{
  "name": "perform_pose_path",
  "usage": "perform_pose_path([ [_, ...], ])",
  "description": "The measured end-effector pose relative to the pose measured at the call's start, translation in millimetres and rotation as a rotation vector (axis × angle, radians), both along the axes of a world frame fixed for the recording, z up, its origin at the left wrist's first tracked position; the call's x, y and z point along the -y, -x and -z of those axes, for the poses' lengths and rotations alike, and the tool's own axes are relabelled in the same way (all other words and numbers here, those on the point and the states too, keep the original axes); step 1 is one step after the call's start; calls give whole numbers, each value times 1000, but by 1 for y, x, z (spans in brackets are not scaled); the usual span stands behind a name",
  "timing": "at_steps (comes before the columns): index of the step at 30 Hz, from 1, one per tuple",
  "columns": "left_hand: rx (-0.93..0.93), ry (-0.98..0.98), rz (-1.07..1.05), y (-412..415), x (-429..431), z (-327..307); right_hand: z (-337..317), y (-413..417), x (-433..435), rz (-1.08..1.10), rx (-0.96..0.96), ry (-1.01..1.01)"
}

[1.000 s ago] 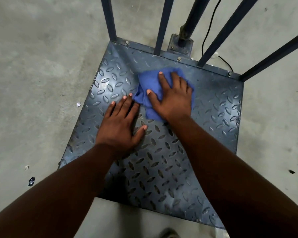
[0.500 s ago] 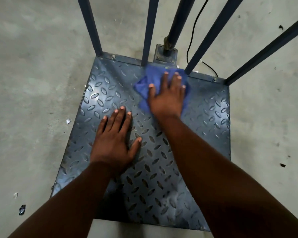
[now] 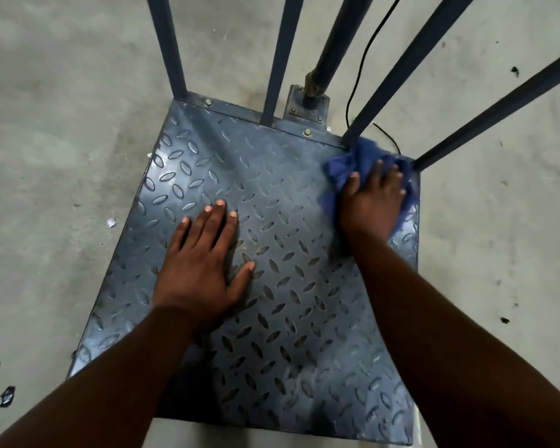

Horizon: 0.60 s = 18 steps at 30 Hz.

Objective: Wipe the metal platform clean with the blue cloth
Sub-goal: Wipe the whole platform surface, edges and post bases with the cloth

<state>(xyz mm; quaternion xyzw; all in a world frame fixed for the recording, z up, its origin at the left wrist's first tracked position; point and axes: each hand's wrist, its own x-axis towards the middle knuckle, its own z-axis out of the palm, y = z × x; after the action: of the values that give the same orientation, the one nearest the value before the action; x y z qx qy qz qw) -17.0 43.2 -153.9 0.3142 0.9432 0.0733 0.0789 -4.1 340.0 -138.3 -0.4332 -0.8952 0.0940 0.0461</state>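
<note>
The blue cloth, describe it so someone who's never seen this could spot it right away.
Find the dark metal platform with the raised oval tread pattern, lying on the concrete floor. Go to its far right corner, at the foot of two slanting bars. The blue cloth is crumpled there under the flat right hand, the only soft, bright-blue thing; the left hand rests on bare metal.

The metal platform [image 3: 272,195] is dark blue-grey with little raised oval bumps all over. The cloth [image 3: 340,173] is bright blue. The bars [image 3: 168,46] are dark blue. The floor [image 3: 62,140] is grey with dark specks.
</note>
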Motion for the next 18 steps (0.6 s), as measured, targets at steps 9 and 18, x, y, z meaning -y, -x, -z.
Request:
perform_pose_path([
  [9,-28,-16,-3,1,-4,-2,12,-39,-67,-253,44,-88],
  [18,-45,-22,-5,-3,-6,-3,3,-167,6,-1283,139,27],
])
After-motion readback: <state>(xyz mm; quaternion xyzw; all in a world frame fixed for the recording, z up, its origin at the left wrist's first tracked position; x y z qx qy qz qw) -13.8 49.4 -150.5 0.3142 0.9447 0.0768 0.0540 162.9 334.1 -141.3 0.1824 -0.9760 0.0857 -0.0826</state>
